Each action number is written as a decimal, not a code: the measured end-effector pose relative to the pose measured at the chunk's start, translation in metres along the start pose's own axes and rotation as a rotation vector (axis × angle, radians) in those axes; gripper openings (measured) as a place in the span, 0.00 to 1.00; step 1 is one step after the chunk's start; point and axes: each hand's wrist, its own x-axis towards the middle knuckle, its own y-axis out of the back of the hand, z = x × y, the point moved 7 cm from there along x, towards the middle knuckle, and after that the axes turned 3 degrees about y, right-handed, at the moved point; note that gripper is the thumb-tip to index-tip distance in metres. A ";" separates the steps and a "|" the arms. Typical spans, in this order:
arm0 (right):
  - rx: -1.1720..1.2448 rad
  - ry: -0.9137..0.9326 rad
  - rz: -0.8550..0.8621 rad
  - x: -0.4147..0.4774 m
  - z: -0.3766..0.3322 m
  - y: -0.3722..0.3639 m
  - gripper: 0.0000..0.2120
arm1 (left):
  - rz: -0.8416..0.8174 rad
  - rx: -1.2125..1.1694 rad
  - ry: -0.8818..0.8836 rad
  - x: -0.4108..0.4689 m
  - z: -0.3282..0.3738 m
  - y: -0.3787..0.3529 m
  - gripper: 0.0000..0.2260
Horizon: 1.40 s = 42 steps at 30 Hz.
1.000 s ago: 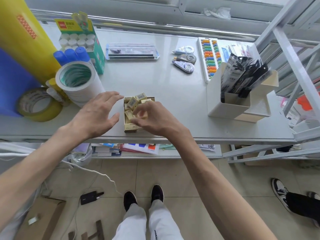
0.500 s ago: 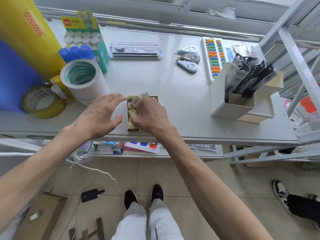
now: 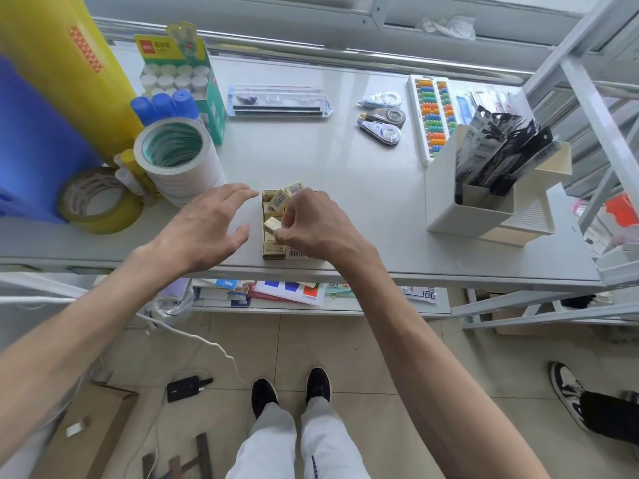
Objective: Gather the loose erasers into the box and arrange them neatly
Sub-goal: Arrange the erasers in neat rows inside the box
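From the head view, the box (image 3: 273, 253) sits on the pale surface (image 3: 345, 174) close to its near edge. It is a small tan carton whose long axis runs straight away from the person.

The right hand (image 3: 311, 224) hangs over the box's right half with its fingers (image 3: 289, 218) curled in, pinching one eraser (image 3: 272, 224) between thumb and fingertips. That eraser is a cream block sticking out to the left of the fingertips, above the middle of the box. It is tilted, with a bare end facing left towards the other hand. The rest is tucked behind the fingers, so I cannot tell exactly how its long axis lies.

At the far end of the box, two wrapped erasers (image 3: 279, 199) stand askew, leaning at angles with their barcodes showing.

The left hand (image 3: 204, 227) holds nothing. It is spread flat just left of the box, palm down, with straight fingers (image 3: 238, 193) reaching towards the box's far left corner. Whether they touch it is unclear.

Further left stands a stack of white tape rolls (image 3: 176, 157), and beside it a yellowish tape roll (image 3: 100, 203). A white organiser (image 3: 484, 217) stands well off to the right.
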 end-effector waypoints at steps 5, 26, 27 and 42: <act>0.036 0.027 0.051 0.000 0.000 -0.001 0.07 | 0.011 0.001 0.006 -0.002 -0.001 0.002 0.25; 0.375 0.029 0.066 -0.003 0.017 0.003 0.09 | -0.013 0.021 0.023 -0.009 0.000 -0.003 0.26; 0.388 0.025 0.063 -0.004 0.017 0.003 0.08 | -0.010 0.017 0.028 -0.009 0.000 -0.003 0.26; 0.388 -0.002 0.038 -0.004 0.025 -0.008 0.07 | -0.021 -0.010 0.055 -0.012 -0.002 -0.008 0.26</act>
